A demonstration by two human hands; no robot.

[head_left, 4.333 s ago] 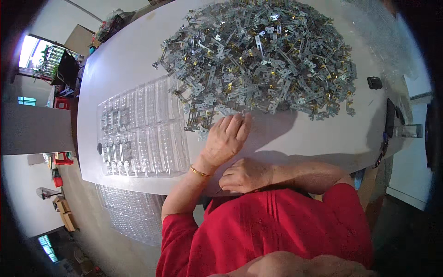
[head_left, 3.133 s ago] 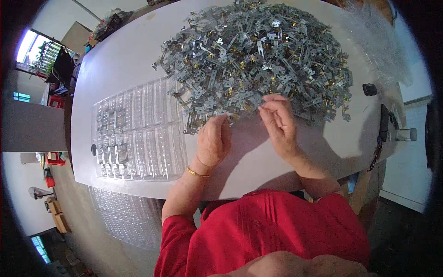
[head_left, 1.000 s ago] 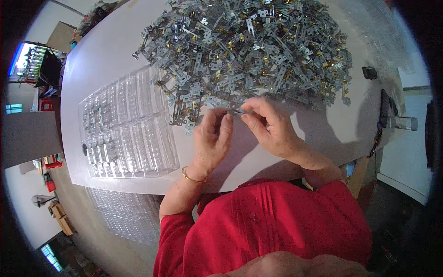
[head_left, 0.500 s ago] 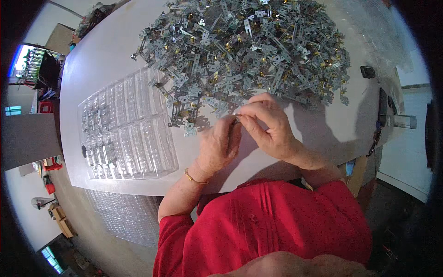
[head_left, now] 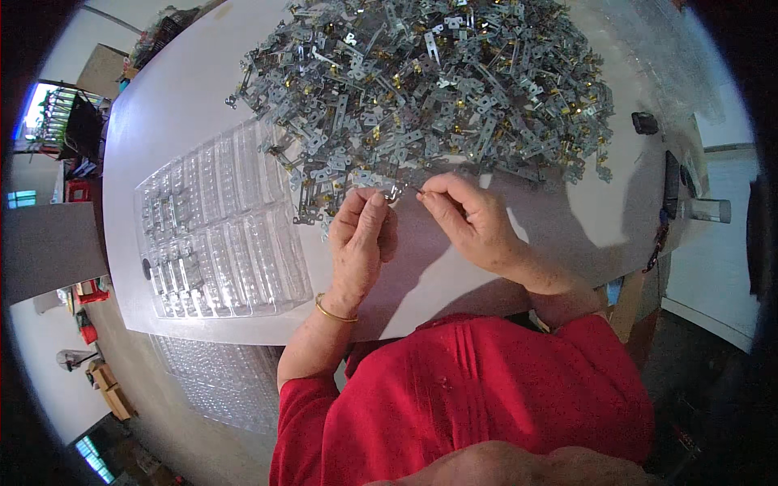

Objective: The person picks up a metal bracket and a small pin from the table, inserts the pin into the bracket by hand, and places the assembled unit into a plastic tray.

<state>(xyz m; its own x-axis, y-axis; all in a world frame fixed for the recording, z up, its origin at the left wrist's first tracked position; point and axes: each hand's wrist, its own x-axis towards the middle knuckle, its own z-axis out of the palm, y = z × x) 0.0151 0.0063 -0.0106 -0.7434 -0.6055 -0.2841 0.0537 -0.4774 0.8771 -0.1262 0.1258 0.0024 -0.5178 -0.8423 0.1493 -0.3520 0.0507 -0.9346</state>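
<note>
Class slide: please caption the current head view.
Left hand pinches a shiny metal part, right hand close beside it, by a heap of metal pieces.

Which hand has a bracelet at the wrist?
The left hand, holding a metal part: a golden bracelet circles its wrist; the right hand has none.
</note>
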